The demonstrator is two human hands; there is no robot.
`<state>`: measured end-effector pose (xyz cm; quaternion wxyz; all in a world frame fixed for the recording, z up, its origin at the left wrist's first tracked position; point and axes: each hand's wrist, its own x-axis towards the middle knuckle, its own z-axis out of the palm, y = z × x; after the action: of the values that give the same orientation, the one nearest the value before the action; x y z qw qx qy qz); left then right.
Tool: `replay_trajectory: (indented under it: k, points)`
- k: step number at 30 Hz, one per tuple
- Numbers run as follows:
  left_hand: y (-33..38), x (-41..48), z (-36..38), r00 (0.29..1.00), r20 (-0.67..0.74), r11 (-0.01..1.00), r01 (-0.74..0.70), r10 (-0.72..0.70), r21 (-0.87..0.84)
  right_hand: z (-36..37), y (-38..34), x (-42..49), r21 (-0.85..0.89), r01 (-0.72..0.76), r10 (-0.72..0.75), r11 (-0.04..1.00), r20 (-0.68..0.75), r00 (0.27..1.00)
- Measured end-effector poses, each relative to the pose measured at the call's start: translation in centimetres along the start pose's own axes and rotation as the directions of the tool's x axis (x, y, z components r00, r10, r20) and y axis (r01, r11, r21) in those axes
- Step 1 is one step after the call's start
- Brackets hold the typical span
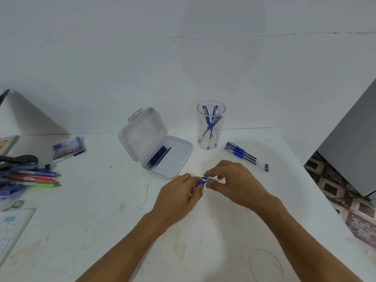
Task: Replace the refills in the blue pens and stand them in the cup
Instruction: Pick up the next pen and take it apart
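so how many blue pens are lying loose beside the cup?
3 blue pens, side by side on the table just right of the cup. Another could be hidden beneath.

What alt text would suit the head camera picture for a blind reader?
Two hands work on a blue pen over a white table, the left hand gripping its barrel, the right hand pinching its other end. Behind them: a clear cup holding pens, an open case of refills, loose blue pens.

One clear cup [220,137] holds at least two blue pens [209,121]. Three loose pens [245,154] lie beside it; one held pen [203,181] is apart. One open case [142,135] contains roughly five refills [159,156].
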<state>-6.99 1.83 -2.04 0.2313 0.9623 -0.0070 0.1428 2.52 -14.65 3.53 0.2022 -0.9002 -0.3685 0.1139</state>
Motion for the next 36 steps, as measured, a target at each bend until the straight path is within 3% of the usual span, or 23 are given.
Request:
replay_trajectory:
  k: [6,10,13,19,28,36]
  points:
    - [0.3,-0.2,-0.3,0.999,-0.029,1.000,-0.020,0.020,0.019,0.0,0.4,-0.1,-0.008,0.056,-0.056,0.998,-0.009,0.998]
    - [0.2,-0.4,-0.6,0.999,-0.044,1.000,-0.009,0.009,0.005,-0.5,1.3,-0.4,0.155,-0.005,0.012,0.988,-0.043,0.999]
    - [0.1,-0.4,-0.7,0.999,-0.054,1.000,-0.007,0.006,-0.008,-0.9,2.0,-0.9,0.372,-0.025,0.048,0.928,-0.054,0.997]
    - [0.2,-0.4,-1.1,0.997,-0.078,1.000,0.015,-0.016,-0.023,-1.9,3.1,-1.9,0.556,-0.077,0.172,0.827,-0.120,0.978]
    - [0.1,0.2,-0.2,0.986,-0.108,0.990,0.122,-0.129,-0.071,-2.8,5.2,-4.7,0.823,-0.050,0.476,0.565,-0.275,0.835]
    - [2.3,1.2,1.6,0.996,-0.046,0.989,0.066,-0.073,-0.129,-1.2,6.1,-8.9,0.717,-0.139,0.420,0.683,-0.230,0.878]
